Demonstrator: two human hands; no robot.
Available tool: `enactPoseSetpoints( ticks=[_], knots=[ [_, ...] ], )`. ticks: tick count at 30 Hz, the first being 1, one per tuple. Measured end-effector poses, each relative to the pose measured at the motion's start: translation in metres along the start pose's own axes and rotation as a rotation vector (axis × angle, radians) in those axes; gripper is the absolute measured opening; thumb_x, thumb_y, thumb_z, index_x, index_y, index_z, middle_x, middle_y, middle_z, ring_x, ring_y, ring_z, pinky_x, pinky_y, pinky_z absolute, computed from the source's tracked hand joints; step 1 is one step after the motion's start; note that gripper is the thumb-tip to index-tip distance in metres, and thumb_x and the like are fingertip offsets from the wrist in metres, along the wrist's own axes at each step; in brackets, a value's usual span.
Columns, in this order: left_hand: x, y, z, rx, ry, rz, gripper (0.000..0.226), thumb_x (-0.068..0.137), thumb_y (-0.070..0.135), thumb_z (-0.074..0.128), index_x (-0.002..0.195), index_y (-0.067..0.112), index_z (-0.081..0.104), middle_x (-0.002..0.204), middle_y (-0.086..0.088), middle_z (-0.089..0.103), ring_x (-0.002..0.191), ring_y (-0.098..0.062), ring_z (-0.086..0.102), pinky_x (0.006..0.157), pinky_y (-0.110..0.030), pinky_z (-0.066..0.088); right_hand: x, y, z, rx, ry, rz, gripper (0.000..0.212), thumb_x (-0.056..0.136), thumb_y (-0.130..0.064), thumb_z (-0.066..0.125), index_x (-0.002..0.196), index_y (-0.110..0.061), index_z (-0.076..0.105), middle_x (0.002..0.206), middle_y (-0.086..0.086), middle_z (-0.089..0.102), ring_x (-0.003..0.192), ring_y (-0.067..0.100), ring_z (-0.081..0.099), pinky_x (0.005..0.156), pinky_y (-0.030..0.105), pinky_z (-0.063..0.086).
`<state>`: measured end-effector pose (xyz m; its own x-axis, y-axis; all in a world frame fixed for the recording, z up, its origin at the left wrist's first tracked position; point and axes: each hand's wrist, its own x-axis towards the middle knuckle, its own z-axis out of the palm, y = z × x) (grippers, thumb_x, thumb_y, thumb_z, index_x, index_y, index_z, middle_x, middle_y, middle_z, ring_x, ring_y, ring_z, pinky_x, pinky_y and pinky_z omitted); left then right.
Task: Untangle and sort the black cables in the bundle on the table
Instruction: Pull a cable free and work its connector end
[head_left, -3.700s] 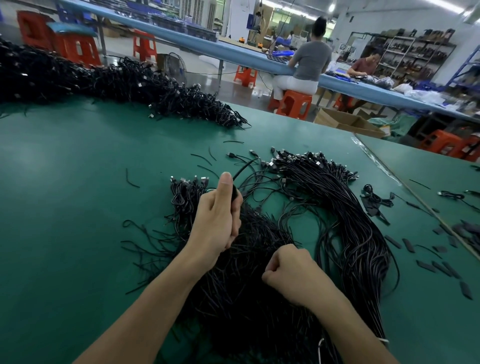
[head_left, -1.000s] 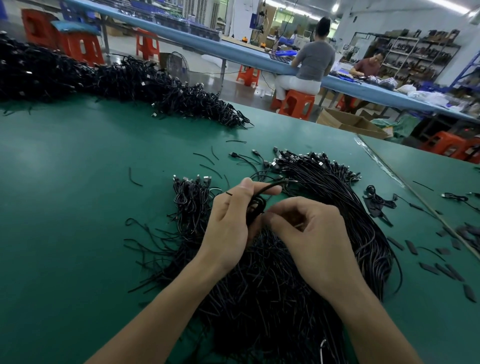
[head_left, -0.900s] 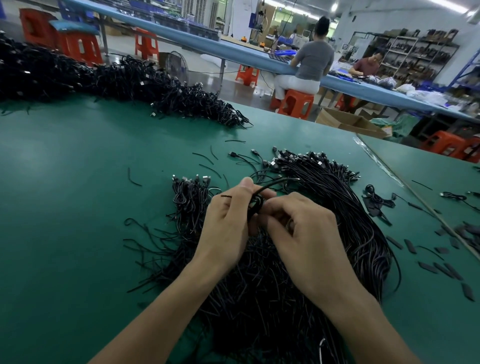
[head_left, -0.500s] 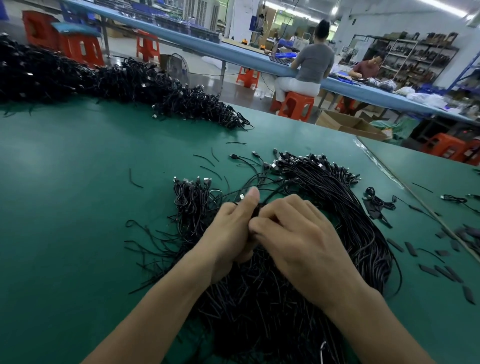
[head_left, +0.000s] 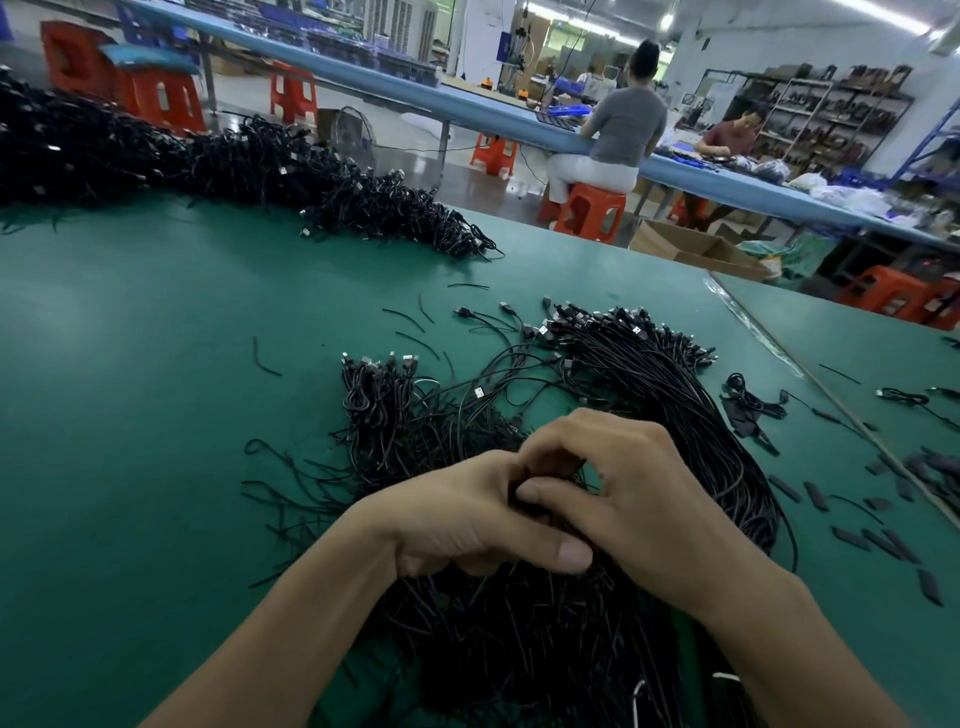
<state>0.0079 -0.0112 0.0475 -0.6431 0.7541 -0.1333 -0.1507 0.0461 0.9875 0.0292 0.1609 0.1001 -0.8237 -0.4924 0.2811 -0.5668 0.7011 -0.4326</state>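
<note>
Left hand (head_left: 467, 519): fingers curled in, thumb laid flat toward the right, clamped on a thin black cable (head_left: 548, 462). Right hand (head_left: 644, 493): fingers bent, pinching the same cable from the other side. Two hands, touching each other. The cable is mostly hidden by fingers, so I can't tell its axis or strand count.

Both hands sit just over the tangled heap of black cables (head_left: 519, 649) on the green table mat (head_left: 130, 389). Heap strands point every way, uncountable.

- Far-left of the heap, touching it: one small folded bunch of black cables (head_left: 374, 400), axis near-to-far, metal plugs pointing away.
- Right of the heap, touching: one long combed black cable bundle (head_left: 691, 415), strands parallel, arcing near-right to far, plugs at the far end.
- Further right of the heap: short flat black strips (head_left: 813, 496), at least eight.
- Far-left, well apart: one long ridge of piled black cables (head_left: 260, 161); between it and the heap, at least four short black offcuts (head_left: 267, 358).
- Beyond the heap: blue bench (head_left: 753, 187), two people, one in a grey top (head_left: 626, 124) on an orange plastic stool (head_left: 592, 210).
</note>
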Motion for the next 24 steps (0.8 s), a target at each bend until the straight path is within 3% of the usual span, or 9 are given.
enactPoseSetpoints(
  ticks=[3, 7, 11, 18, 24],
  knots=[
    [0.002, -0.001, 0.004, 0.063, 0.009, -0.034, 0.027, 0.08, 0.008, 0.079, 0.088, 0.002, 0.054, 0.063, -0.004, 0.03, 0.044, -0.009, 0.027, 0.038, -0.018, 0.024, 0.0, -0.001, -0.002, -0.065, -0.065, 0.05, 0.028, 0.085, -0.031, 0.074, 0.111, -0.037, 0.066, 0.089, -0.019, 0.06, 0.091, 0.003, 0.057, 0.081, 0.023, 0.048],
    [0.003, -0.001, 0.003, 0.144, 0.035, -0.065, 0.039, 0.084, 0.013, 0.077, 0.094, -0.011, 0.049, 0.063, -0.009, 0.029, 0.046, -0.015, 0.025, 0.04, -0.025, 0.02, -0.002, -0.007, -0.003, -0.1, -0.07, 0.077, 0.011, 0.086, -0.034, 0.072, 0.097, -0.034, 0.07, 0.088, -0.017, 0.061, 0.088, 0.003, 0.058, 0.08, 0.031, 0.051],
    [0.005, -0.003, 0.004, 0.178, 0.067, -0.062, 0.032, 0.086, 0.014, 0.076, 0.096, -0.005, 0.053, 0.064, -0.007, 0.03, 0.047, -0.014, 0.026, 0.041, -0.026, 0.022, 0.0, -0.012, -0.003, -0.139, -0.068, 0.129, 0.009, 0.087, -0.038, 0.07, 0.093, -0.031, 0.07, 0.09, -0.015, 0.059, 0.088, 0.005, 0.057, 0.081, 0.033, 0.05],
    [0.007, -0.005, 0.007, 0.212, 0.108, -0.07, 0.01, 0.091, 0.01, 0.068, 0.086, 0.009, 0.06, 0.061, 0.001, 0.033, 0.046, -0.008, 0.029, 0.042, -0.022, 0.029, 0.002, -0.02, 0.0, -0.333, -0.111, 0.14, 0.015, 0.093, -0.045, 0.059, 0.095, -0.031, 0.064, 0.098, -0.013, 0.053, 0.096, 0.006, 0.047, 0.078, 0.021, 0.039],
    [0.008, -0.005, 0.008, 0.173, 0.176, -0.051, 0.026, 0.09, 0.003, 0.061, 0.07, 0.015, 0.05, 0.057, 0.002, 0.032, 0.044, -0.008, 0.025, 0.041, -0.02, 0.025, 0.001, -0.022, 0.006, -0.391, -0.089, 0.076, 0.009, 0.095, -0.036, 0.06, 0.094, -0.027, 0.063, 0.095, -0.011, 0.054, 0.092, 0.009, 0.046, 0.076, 0.016, 0.033]
  ],
)
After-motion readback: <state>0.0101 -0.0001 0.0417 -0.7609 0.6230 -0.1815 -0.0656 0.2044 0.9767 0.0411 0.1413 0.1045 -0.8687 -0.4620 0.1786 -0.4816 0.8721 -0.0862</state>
